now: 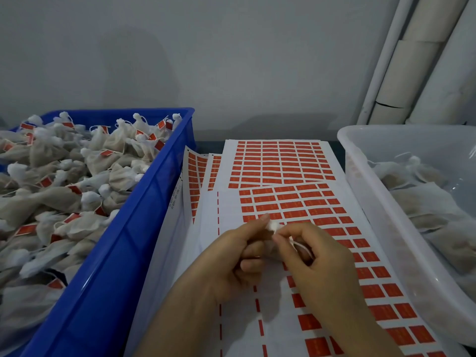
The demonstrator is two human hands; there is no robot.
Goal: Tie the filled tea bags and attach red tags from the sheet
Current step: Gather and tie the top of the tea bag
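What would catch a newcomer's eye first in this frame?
Probably the sheets of red tags spread down the middle of the table. Above them, both hands work a small white tea bag: the left hand grips it and the right hand pinches its string. On the left a blue crate is heaped with tagged bags, and a clear tub on the right holds bags with no tags visible.

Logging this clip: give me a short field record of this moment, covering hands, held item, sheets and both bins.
left hand: grips small white mesh tea bag
right hand: fingers pinch the bag's top and white string
tag sheets: white paper sheets of red rectangular tags, overlapping, under both hands
left bin: blue plastic crate, piled with tied, red-tagged bags
right bin: translucent white plastic tub, holding bags with no visible tags
stage: tying; tag on held bag not visible
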